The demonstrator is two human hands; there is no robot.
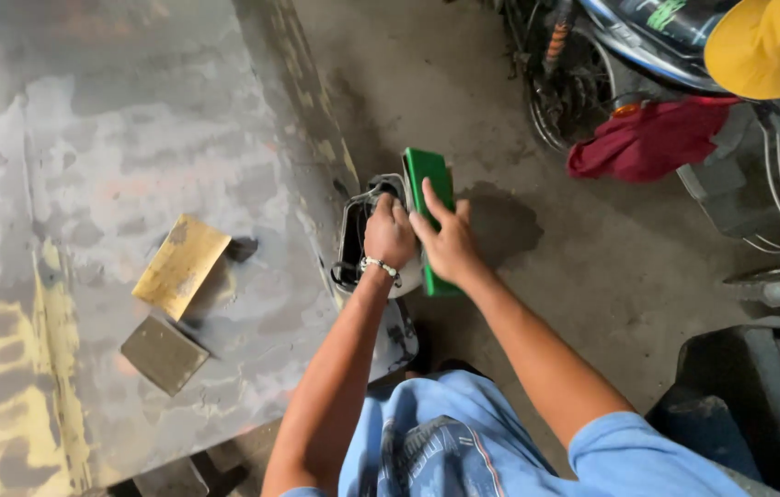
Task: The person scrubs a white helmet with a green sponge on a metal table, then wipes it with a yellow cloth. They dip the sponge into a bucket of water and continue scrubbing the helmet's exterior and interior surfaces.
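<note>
My left hand (pixel 388 232), with a beaded bracelet on the wrist, is closed over the rim of a grey and black open casing (pixel 354 230) at the table's right edge. Beside it stands a green box-shaped part (pixel 429 175), held upright against the casing. My right hand (pixel 445 241) presses flat on the green part's side with fingers spread over it. What lies inside the casing is dark and hard to make out.
A worn metal table (pixel 114 138) fills the left, with a yellow flat plate (pixel 181 265) and a grey square plate (pixel 163 353) on it. On the stained concrete floor at right stand a motorbike (pixel 592 64), a red cloth (pixel 643 143) and a yellow hat (pixel 767 46).
</note>
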